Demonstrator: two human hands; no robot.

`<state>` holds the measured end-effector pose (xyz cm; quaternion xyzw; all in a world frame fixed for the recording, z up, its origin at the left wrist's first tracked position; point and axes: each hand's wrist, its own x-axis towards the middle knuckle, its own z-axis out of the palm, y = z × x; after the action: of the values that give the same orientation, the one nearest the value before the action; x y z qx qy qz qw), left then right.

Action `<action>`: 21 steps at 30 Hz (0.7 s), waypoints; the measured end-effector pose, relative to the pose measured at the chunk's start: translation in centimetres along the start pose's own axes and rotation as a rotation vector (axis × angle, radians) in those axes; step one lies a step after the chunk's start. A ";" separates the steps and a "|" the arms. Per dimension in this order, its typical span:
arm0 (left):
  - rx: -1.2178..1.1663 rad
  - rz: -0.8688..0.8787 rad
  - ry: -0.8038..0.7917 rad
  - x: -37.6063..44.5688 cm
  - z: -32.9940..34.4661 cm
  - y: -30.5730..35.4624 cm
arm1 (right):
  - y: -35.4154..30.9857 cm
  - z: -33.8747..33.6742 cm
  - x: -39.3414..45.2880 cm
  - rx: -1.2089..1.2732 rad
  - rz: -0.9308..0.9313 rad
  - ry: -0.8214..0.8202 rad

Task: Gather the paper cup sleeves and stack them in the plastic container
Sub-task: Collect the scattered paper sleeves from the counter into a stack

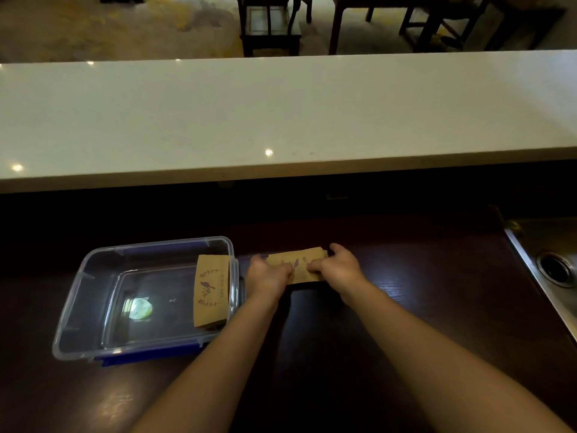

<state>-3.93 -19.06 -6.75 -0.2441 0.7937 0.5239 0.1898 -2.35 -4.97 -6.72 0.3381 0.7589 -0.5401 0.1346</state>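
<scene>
A clear plastic container with blue clips sits on the dark wooden counter at the left. Inside it, against its right wall, lies a stack of brown paper cup sleeves printed with a bird emblem. Just right of the container, a second bundle of brown sleeves lies flat on the counter. My left hand grips its left end and my right hand grips its right end. My fingers hide both ends of the bundle.
A long white raised countertop runs across behind the dark work surface. A steel sink with a drain lies at the right edge. Dark wooden chairs stand on the floor beyond.
</scene>
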 end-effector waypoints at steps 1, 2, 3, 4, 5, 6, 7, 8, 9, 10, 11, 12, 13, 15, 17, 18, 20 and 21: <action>-0.006 -0.013 -0.015 0.2 0.0 0.2 | -0.1 -0.2 0.2 -0.003 0.000 -0.018; -0.003 -0.023 -0.036 0.5 -0.1 0.4 | -0.2 -0.4 0.3 -0.008 -0.006 -0.039; 0.014 -0.035 -0.064 0.8 -0.3 0.7 | -0.4 -0.7 0.3 -0.012 -0.014 -0.063; 0.038 -0.045 -0.096 1.0 -0.4 0.9 | -0.5 -0.9 0.3 -0.011 -0.021 -0.088; 0.056 -0.053 -0.124 1.2 -0.6 1.1 | -0.6 -1.1 0.4 -0.015 -0.027 -0.111; 0.066 -0.059 -0.147 1.3 -0.7 1.2 | -0.6 -1.3 0.4 -0.026 -0.033 -0.132; 0.070 -0.062 -0.163 1.4 -0.8 1.2 | -0.5 -1.4 0.3 -0.043 -0.042 -0.149; 0.080 -0.061 -0.171 1.3 -0.9 1.1 | -0.4 -1.6 0.3 -0.060 -0.052 -0.163; 0.093 -0.056 -0.177 1.2 -0.9 1.0 | -0.2 -1.7 0.2 -0.072 -0.056 -0.173; 0.106 -0.046 -0.182 1.1 -1.0 0.9 | -0.1 -1.9 0.1 -0.078 -0.058 -0.176; 0.114 -0.033 -0.187 0.9 -1.1 0.7 | 0.2 -2.0 0.0 -0.089 -0.065 -0.172; 0.119 -0.016 -0.192 0.8 -1.2 0.5 | 0.4 -2.1 -0.1 -0.109 -0.080 -0.165; 0.119 0.006 -0.192 0.7 -1.3 0.3 | 0.7 -2.2 -0.2 -0.137 -0.105 -0.159; 0.087 0.076 -0.184 0.3 -1.4 -0.5 | 1.6 -2.2 -0.7 -0.161 -0.191 -0.137; 0.012 0.172 -0.175 -0.5 -1.3 -1.5 | 2.6 -2.2 -1.4 -0.093 -0.257 -0.111; -0.013 0.226 -0.159 -1.0 -1.2 -2.1 | 3.2 -2.1 -1.8 -0.053 -0.278 -0.094; -0.013 0.333 -0.100 -2.1 -1.0 -3.2 | 4.4 -2.1 -2.6 -0.007 -0.332 -0.040; -0.023 0.371 -0.084 -2.7 -0.9 -3.8 | 4.9 -2.1 -3.1 0.002 -0.363 -0.011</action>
<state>0.43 -20.71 -7.75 -0.0736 0.8104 0.5687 0.1203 3.46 -3.28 -7.76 0.1928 0.8060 -0.5583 0.0386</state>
